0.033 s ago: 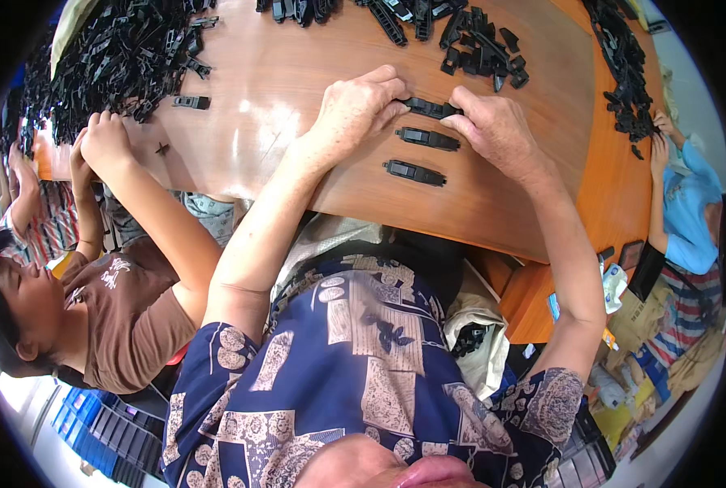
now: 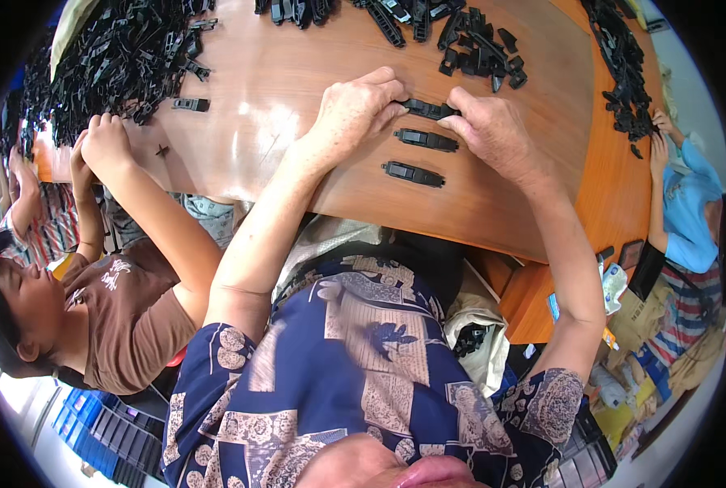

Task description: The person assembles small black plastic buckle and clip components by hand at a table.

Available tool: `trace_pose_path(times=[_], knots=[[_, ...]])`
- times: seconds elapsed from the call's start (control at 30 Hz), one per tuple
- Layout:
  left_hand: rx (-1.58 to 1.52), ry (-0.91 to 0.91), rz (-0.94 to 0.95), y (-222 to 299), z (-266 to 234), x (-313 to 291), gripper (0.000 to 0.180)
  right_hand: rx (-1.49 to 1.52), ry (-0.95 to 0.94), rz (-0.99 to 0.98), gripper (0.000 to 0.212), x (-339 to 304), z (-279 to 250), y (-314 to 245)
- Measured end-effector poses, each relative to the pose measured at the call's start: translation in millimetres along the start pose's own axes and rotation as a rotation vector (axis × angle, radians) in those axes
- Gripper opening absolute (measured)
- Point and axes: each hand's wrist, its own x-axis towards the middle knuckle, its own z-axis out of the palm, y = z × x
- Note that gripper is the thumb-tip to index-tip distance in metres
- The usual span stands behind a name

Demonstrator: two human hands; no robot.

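Note:
A slim black plastic part [image 2: 428,109] lies crosswise between my hands, low over the wooden table. My left hand [image 2: 361,107] pinches its left end between thumb and fingers. The right end is gripped by my right hand [image 2: 493,130], with fingers curled and thumb pressed on it. Below it, a second black plastic part [image 2: 426,140] of similar shape lies on the table, roughly parallel. Nearer to me rests a third black plastic part [image 2: 413,173]. The fingertips partly hide both ends of the held part.
A large heap of black parts [image 2: 119,61] covers the table's [image 2: 249,49] far left. Beyond my hands lie loose black pieces [image 2: 483,50]. At left, a co-worker's hands [image 2: 103,142] are beside the heap; another person [image 2: 688,203] sits at right. An open bag [image 2: 481,358] hangs below the table edge.

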Motion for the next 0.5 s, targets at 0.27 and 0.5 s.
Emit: trace_pose_path(times=[0.27,0.5], knots=[[0.064,-0.004,0.006,-5,-2,6,0.014,0.011,0.024,0.076,0.024,16,18,-9],[-0.005,0.152,0.067,-4,-15,74,0.018,-0.485,0.303,-0.212,0.04,32,9,23]])
